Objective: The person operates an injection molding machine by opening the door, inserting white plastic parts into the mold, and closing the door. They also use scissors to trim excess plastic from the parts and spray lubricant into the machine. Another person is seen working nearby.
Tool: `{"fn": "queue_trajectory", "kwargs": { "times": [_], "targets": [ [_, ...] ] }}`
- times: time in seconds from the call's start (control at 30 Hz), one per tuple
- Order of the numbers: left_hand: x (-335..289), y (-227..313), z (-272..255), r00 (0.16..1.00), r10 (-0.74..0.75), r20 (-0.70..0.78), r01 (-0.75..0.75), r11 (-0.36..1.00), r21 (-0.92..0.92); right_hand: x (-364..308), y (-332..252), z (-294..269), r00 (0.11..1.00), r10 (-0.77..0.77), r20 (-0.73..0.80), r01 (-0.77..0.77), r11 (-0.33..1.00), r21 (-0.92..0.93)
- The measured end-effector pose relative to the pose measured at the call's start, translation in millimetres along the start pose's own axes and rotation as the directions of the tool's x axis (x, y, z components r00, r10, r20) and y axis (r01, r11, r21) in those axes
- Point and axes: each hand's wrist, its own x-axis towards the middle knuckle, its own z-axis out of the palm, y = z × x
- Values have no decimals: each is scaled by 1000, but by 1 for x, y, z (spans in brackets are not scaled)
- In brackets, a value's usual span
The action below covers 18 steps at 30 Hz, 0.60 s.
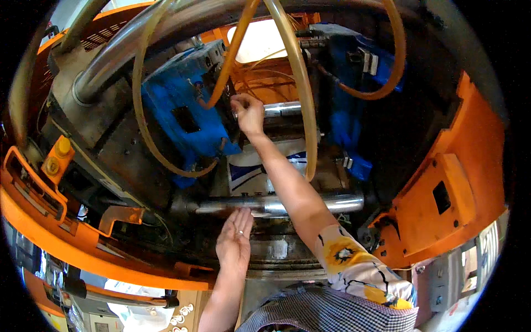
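My right arm reaches across to the left blue mold block (174, 102). At the inner face of that block, my right hand (248, 115) is closed with bent fingers. Whatever it grips, if anything, is hidden. Lower down, my left hand (234, 243) is open, palm up and fingers stretched out, with nothing on it. Its fingertips are beside the near polished steel bar (315, 204). Across the gap stands the right blue mold block (345, 105). A white sheet or bag with dark blue marks (239, 170) lies below my right forearm.
Yellowish hoses (303, 94) loop in front of the blocks. Another steel bar (282, 109) runs behind my right hand, and a thick one (119, 52) at upper left. Orange machine guards flank the opening, left (105, 257) and right (442, 193). An orange bracket (119, 216) juts out at left.
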Motion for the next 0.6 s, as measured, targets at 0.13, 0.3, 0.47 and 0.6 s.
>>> {"fn": "queue_trajectory", "kwargs": {
  "times": [0.13, 0.3, 0.47, 0.6],
  "targets": [
    [-12, -7, -4, 999, -25, 30, 23, 999, 45, 49, 48, 38, 984, -76, -161, 57, 991, -121],
    [-22, -3, -12, 999, -29, -28, 32, 996, 88, 53, 41, 55, 974, -135, -181, 115, 987, -114],
    [-21, -2, -16, 1000, -22, -4, 22, 995, 101, 50, 39, 51, 969, -178, -171, 148, 973, -175],
    [-20, -1, -10, 998, -35, -55, 39, 996, 84, 49, 34, 51, 967, -182, -177, 147, 970, -195]
  ]
}}
